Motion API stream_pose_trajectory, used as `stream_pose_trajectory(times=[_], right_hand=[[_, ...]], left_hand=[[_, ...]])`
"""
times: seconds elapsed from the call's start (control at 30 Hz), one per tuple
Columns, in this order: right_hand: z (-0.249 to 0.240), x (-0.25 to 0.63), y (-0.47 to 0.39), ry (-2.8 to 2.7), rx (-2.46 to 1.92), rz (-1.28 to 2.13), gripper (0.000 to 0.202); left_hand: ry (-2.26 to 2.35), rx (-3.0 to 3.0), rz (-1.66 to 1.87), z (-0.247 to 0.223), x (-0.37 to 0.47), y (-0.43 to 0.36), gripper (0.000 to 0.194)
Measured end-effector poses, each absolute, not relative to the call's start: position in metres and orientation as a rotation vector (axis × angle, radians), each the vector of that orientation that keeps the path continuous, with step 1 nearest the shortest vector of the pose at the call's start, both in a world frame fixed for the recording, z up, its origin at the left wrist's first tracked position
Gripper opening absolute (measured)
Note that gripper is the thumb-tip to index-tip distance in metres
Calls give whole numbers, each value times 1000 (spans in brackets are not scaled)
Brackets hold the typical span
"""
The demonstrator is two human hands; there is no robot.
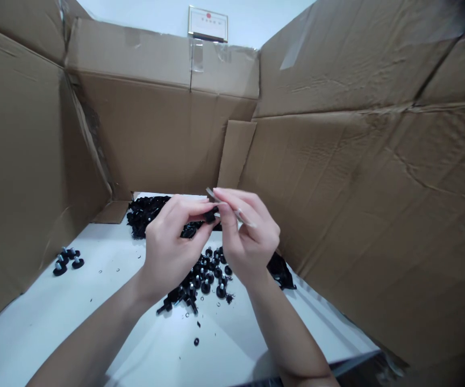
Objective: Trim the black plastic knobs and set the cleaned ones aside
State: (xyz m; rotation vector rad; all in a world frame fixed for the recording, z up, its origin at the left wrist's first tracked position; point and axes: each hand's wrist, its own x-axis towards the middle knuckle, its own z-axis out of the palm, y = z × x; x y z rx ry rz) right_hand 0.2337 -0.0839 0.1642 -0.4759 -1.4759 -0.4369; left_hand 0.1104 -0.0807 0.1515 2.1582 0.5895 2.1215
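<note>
My left hand (178,228) pinches a small black plastic part (211,215) between thumb and fingers, raised above the table. My right hand (244,228) is closed on a thin, pale, blade-like tool (211,192), whose exact kind I cannot make out. Its tip points up and left, and the hand meets the black part from the right. Below both hands lies a heap of black round feet with metal studs (206,285). Several more studded feet (68,259) stand apart on the left.
Cardboard walls (151,129) enclose the white table (127,333) on the left, back and right. At the back sits a pile of glossy black pieces (145,215); a black plastic bag (281,271) lies on the right. Small black scraps and a ring (196,341) are scattered in front.
</note>
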Motion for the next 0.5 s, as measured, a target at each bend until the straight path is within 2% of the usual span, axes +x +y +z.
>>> stream_pose_trajectory(times=[0.17,0.33,0.5], right_hand=[[174,253,-87,-1604,-488,-304,35],[178,256,-94,-1795,-496,-236,19],[180,253,-99,-1756,-726,-67,11]], left_hand=[[668,2058,2039,156,101,-84,30],[552,2334,1969,162,89,-75,28],[448,2667,1863,162,80,-64,23]])
